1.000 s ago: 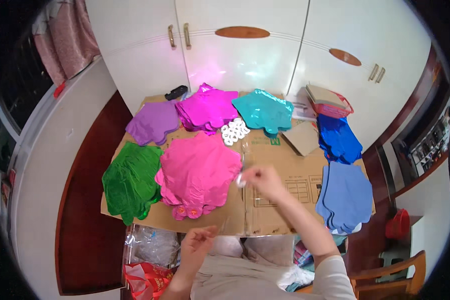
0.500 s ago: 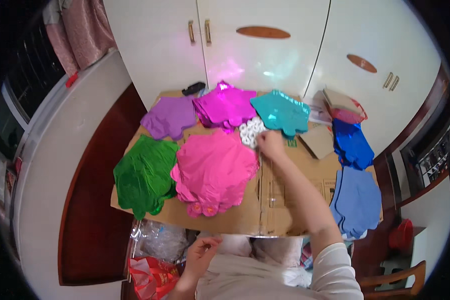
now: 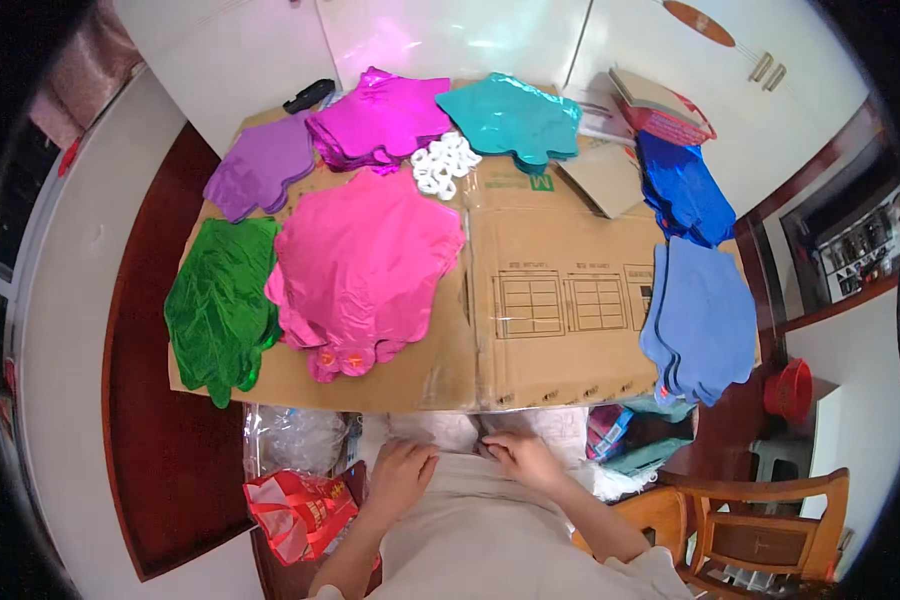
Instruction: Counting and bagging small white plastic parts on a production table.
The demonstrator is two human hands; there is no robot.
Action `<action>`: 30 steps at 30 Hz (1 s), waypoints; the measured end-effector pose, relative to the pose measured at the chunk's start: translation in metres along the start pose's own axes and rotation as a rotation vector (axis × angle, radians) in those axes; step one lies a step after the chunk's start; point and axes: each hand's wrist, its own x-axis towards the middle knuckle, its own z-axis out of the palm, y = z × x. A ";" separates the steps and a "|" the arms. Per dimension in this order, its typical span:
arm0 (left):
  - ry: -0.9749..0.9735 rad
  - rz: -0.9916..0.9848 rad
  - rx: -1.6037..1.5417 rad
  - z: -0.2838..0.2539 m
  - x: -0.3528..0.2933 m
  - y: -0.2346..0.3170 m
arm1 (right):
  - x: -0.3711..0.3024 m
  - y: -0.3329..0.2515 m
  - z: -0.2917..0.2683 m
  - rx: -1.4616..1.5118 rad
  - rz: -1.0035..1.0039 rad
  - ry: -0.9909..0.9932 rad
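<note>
My left hand [image 3: 404,472] is low in front of my shirt, its fingers curled in toward the thumb. Close by, my right hand [image 3: 526,458] is level with it, fingertips drawn together. Anything in either hand is too small or hidden to make out. Both are just off the near edge of the cardboard-covered table [image 3: 560,370]. Past them lies a large pile of shiny pink foil balloons [image 3: 365,265], flat and scallop-edged. A heap of small white rings [image 3: 444,165] sits behind it, next to the teal foil stack [image 3: 515,118].
Around the cardboard lie green [image 3: 222,305], purple [image 3: 258,165], magenta [image 3: 382,120], dark blue [image 3: 685,190] and pale blue [image 3: 708,320] foil stacks. A red basket [image 3: 675,120] stands at back right. Below are a red bag [image 3: 302,515] and a wooden chair [image 3: 765,520].
My right hand has pulled back from the white rings to in front of my shirt, beside my left hand. The head view has tilted down and shifted.
</note>
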 end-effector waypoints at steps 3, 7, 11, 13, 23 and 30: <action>0.050 -0.001 0.116 0.015 0.003 -0.003 | 0.003 0.023 0.015 0.006 -0.051 -0.030; -0.018 -0.012 0.225 0.021 0.012 -0.001 | 0.017 0.032 0.038 -0.045 -0.198 -0.076; -0.076 -0.033 0.231 0.023 0.014 0.002 | 0.023 0.021 0.044 -0.019 -0.110 -0.077; -0.073 -0.011 0.212 0.018 0.016 0.005 | 0.025 0.016 0.039 0.031 -0.069 -0.050; -0.053 -0.317 -0.674 -0.096 0.031 0.017 | -0.013 -0.060 -0.112 0.506 -0.197 0.167; 0.332 -0.105 -0.786 -0.199 0.041 0.004 | -0.052 -0.059 -0.188 0.376 -0.139 0.693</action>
